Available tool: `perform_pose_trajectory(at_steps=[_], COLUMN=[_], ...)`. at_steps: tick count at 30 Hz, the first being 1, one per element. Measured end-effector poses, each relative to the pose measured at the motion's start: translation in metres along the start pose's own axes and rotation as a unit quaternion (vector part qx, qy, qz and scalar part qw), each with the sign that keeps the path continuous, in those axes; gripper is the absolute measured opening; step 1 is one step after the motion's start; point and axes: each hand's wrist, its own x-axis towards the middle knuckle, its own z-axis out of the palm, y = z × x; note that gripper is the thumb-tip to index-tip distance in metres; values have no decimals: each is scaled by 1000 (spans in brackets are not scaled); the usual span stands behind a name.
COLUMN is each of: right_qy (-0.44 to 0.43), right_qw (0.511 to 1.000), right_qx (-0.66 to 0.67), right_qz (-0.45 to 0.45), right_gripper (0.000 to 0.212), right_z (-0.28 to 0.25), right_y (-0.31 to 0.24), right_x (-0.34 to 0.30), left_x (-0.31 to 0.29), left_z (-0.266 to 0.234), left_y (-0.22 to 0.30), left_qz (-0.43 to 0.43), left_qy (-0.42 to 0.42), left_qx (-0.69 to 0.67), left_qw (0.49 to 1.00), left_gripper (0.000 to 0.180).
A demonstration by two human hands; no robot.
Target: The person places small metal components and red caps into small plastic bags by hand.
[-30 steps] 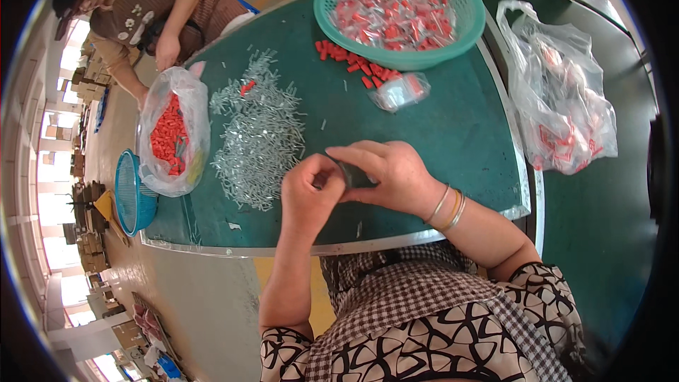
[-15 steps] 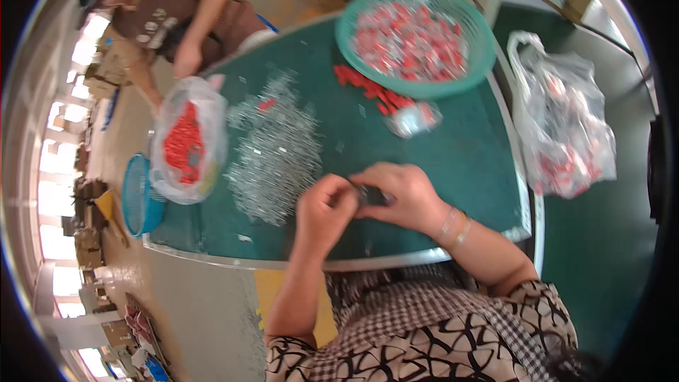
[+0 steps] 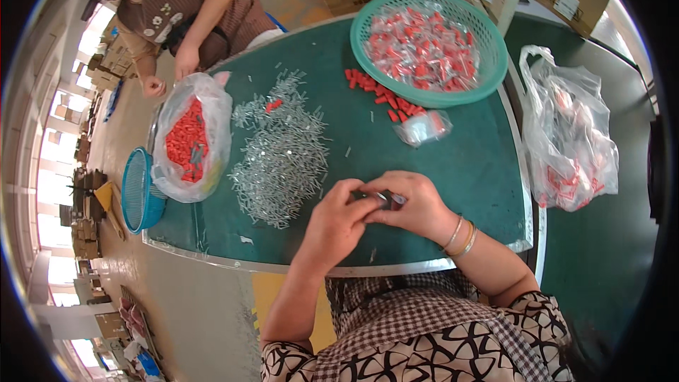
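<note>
Over the near part of the green table, my left hand (image 3: 338, 221) and my right hand (image 3: 416, 205) meet fingertip to fingertip. Between them is a small shiny grey piece (image 3: 385, 200), mostly hidden by the fingers; its kind is unclear. Both hands are closed in a pinch around it. Left of my hands spreads a big heap of thin silvery screws or pins (image 3: 283, 163), with a few red pieces on top. Beyond my right hand lie loose red plastic plugs (image 3: 385, 95) and a bundle of small clear plastic bags (image 3: 424, 127).
A teal basket (image 3: 501, 64) full of clear packets with red pieces stands far right. A white plastic bag (image 3: 219, 120) of red plugs sits at the left edge, near a blue basket (image 3: 141, 194) and a co-worker (image 3: 180, 21). Another plastic bag (image 3: 569, 134) lies on the right-hand surface.
My left fingers have moved in against the right ones, around the small piece. The co-worker's hand has lifted away from beside the white bag. The whole view has shifted slightly.
</note>
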Motion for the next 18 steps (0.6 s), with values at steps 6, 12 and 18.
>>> perform_pose_trajectory(at_steps=[6,12,18], right_qy=[-11,-16,-22], right_qw=[1000,1000,999], right_qx=[12,3,27], right_qz=[-7,-16,1], right_gripper=[47,43,38], right_z=[1,-1,2], right_y=[-5,-6,-5], right_x=[-1,2,5], left_x=[-3,-2,0], left_z=[5,-2,-5], left_y=[-15,-14,-11], left_qz=[62,62,61], left_qy=[54,39,37], left_qx=[6,-17,-4], left_qw=[997,997,997], left_gripper=[23,21,24])
